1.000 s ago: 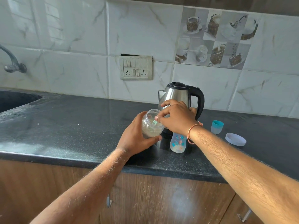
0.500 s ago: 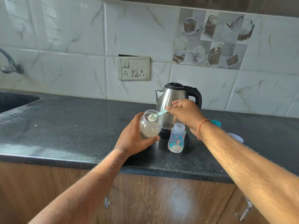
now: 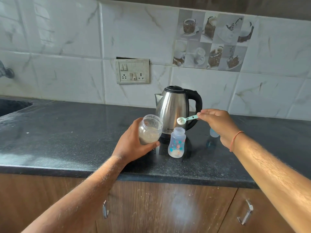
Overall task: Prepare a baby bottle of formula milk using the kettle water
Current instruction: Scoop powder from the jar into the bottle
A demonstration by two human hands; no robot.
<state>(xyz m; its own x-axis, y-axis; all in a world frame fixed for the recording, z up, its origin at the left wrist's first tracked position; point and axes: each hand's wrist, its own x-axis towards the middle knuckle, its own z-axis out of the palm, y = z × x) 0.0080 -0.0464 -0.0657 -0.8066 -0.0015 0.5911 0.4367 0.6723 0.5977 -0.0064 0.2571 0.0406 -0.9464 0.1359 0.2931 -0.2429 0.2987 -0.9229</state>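
Step in hand: dosing powder. My right hand pinches the loaded scoop above the open baby bottle, near the kettle. My left hand grips the formula jar. Next: tip squarely over the bottle's narrow mouth.

On the counter, the bottle stands before the kettle, the jar to its left.

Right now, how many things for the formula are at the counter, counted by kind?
Kettle: 1
Baby bottle: 1
Powder jar, in the left hand: 1
Scoop, in the right hand: 1
Teal bottle cap, partly hidden: 1
Total: 5
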